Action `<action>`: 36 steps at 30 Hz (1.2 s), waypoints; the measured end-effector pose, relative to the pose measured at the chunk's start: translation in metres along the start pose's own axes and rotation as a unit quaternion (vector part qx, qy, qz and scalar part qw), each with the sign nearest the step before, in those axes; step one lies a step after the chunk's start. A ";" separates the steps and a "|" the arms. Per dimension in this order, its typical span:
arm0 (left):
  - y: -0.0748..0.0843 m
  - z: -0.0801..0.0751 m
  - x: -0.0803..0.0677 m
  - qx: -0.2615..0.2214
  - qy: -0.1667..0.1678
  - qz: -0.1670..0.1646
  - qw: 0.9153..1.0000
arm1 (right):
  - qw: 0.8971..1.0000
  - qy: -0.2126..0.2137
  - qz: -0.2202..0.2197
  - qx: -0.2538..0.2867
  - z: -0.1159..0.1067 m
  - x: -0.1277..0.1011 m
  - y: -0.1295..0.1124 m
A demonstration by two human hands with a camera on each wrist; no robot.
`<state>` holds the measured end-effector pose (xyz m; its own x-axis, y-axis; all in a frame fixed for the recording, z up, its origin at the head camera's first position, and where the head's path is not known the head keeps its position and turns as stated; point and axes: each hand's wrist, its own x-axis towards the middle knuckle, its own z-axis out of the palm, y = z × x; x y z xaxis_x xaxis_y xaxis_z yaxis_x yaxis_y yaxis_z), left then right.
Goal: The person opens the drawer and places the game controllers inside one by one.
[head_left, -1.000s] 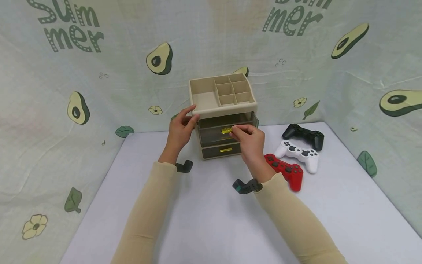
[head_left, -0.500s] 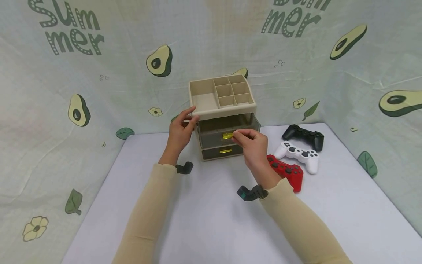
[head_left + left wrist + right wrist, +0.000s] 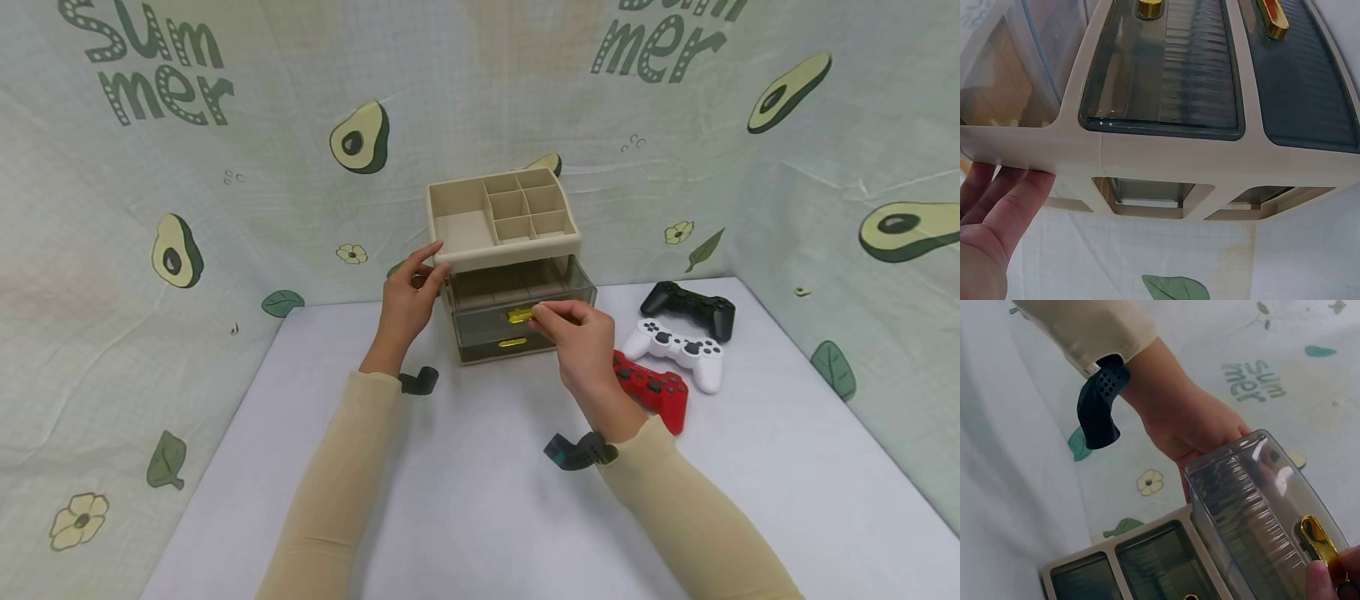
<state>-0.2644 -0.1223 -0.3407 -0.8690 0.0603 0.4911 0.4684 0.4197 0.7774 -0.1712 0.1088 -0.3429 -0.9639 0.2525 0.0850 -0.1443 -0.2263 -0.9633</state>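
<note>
Right hand (image 3: 587, 342) pinched the gold handle (image 3: 518, 317) of the see-through top drawer (image 3: 480, 323), thumb against finger. Handle lay just left of those fingertips, long axis crosswise along the drawer front. Drawer stood partly out of the beige desktop organizer (image 3: 517, 252), its body running back from the pinch into the frame, so the slide line ran toward and away from the person. Right hand was the nearer one to the handle.

Left hand (image 3: 407, 297) had fingers mostly straight, tips against the organizer's left side and upper front corner; seemed to be bracing it, not grasping. Drawer mouth lay right of those fingertips.

Edges: drawer's right front corner sat just above the right knuckles; tray lip above and behind the pinch. Middle drawer (image 3: 1166, 75) and bottom drawer (image 3: 1304, 81) sat flush, below the right fingers.

Room: white tabletop (image 3: 480, 467) stretched from under the right fingers toward the person, probably the easiest way to move. Right side tighter: red game controller (image 3: 663, 393) beside the right wrist, partly hidden by the hand; white game controller (image 3: 686, 354) and black game controller (image 3: 690, 308) beyond. Printed cloth (image 3: 300, 167) hung behind the organizer.
</note>
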 end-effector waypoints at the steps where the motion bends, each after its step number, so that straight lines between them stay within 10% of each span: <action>1: 0.000 0.000 0.000 0.000 0.000 0.001 1.000 | 1.000 0.002 0.002 0.001 0.000 -0.001 -0.001; 36: -0.001 0.000 0.000 0.019 -0.001 0.005 1.000 | 0.998 -0.024 -0.013 -0.049 -0.013 -0.019 0.007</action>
<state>-0.2649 -0.1225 -0.3412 -0.8652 0.0669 0.4969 0.4700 0.4534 0.7574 -0.1507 0.1144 -0.3545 -0.9698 0.2121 0.1205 -0.1494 -0.1262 -0.9807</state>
